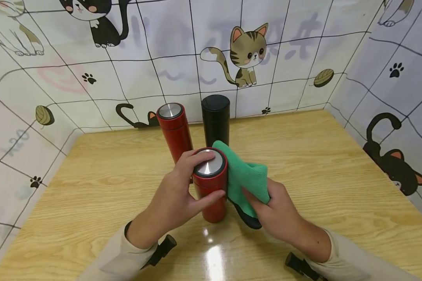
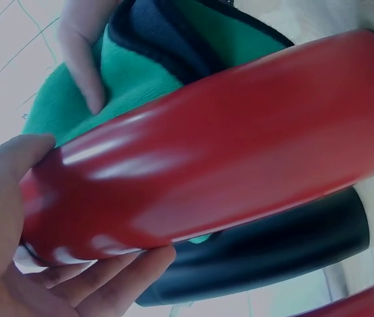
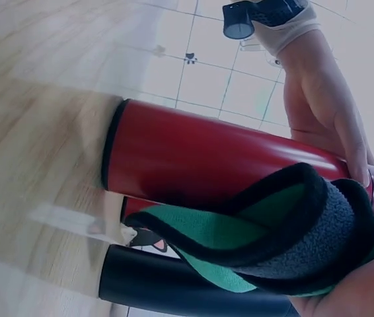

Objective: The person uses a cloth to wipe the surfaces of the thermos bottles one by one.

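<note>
A red thermos (image 1: 214,203) with a silver-topped lid stands upright in front of me. My left hand (image 1: 172,195) grips its upper part, thumb on the near side and fingers around the lid end. In my right hand (image 1: 281,210) is a folded green cloth (image 1: 246,175) with a dark edge and a grey-blue reverse, pinched between thumb and fingers. The cloth lies against the thermos's right side. In the left wrist view the thermos (image 2: 226,145) has the cloth (image 2: 134,72) behind it. In the right wrist view the cloth (image 3: 293,238) hangs in folds beside the thermos (image 3: 207,152).
A second red thermos (image 1: 176,132) stands behind, to the left. Next to it is a black thermos (image 1: 216,121), its lower part hidden by the cloth. All stand on a wooden table (image 1: 109,171), with cat-patterned walls (image 1: 176,74) at the back and sides.
</note>
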`<state>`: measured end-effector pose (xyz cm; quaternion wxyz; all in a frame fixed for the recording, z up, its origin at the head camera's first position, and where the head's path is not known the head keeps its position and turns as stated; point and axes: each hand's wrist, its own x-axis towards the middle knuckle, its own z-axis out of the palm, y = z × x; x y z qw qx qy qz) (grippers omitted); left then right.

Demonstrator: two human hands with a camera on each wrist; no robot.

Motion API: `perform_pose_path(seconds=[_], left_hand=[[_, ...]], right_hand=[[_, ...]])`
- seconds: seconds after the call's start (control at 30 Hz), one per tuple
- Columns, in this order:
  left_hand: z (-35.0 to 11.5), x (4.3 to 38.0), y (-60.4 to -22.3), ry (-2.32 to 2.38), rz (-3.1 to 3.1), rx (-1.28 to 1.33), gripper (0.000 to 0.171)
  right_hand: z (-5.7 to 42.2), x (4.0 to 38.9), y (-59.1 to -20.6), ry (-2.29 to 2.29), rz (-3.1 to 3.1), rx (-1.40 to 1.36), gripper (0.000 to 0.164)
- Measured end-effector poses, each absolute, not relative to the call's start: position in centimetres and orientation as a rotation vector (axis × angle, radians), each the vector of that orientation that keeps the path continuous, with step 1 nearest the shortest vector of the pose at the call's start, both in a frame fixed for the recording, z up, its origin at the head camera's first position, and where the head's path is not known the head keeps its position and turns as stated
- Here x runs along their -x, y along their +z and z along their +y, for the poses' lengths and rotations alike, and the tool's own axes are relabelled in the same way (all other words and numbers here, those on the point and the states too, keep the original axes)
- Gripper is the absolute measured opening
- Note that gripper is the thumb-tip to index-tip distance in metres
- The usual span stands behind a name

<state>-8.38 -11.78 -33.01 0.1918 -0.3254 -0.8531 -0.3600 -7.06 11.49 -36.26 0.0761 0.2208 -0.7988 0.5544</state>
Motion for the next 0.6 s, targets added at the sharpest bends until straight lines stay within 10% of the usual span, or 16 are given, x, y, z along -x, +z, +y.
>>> perform_pose_path(seconds=[0.6], left_hand=[[-12.08, 8.30, -32.65, -0.974, -2.356, 0.960, 0.068]], right_hand=[[11.58, 6.89, -36.25, 1.641, -2.370, -0.700, 0.032]])
